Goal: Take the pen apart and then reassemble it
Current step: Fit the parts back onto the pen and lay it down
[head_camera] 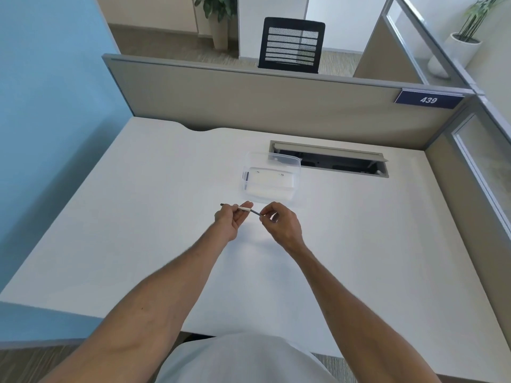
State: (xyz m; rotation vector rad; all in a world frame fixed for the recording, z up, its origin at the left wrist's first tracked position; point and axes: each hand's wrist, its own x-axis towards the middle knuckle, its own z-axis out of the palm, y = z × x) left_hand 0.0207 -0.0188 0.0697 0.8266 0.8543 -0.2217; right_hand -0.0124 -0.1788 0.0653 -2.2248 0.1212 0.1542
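Note:
A slim pen (pixel 245 208) with a pale barrel and dark ends is held level above the white desk (pixel 138 217). My left hand (pixel 231 219) grips its barrel, and the dark left end sticks out past the fingers. My right hand (pixel 282 222) pinches the dark right end between thumb and fingertips. Just behind the hands stands a clear plastic box (pixel 269 179); a dark pen part (pixel 246 180) lies along its left wall, and two tiny pieces sit near its back.
An open cable slot (pixel 331 161) is cut into the desk behind the box. Beige partitions (pixel 249 103) close off the back and right sides, with a "439" sign (pixel 428 100). A black chair stands beyond the partition.

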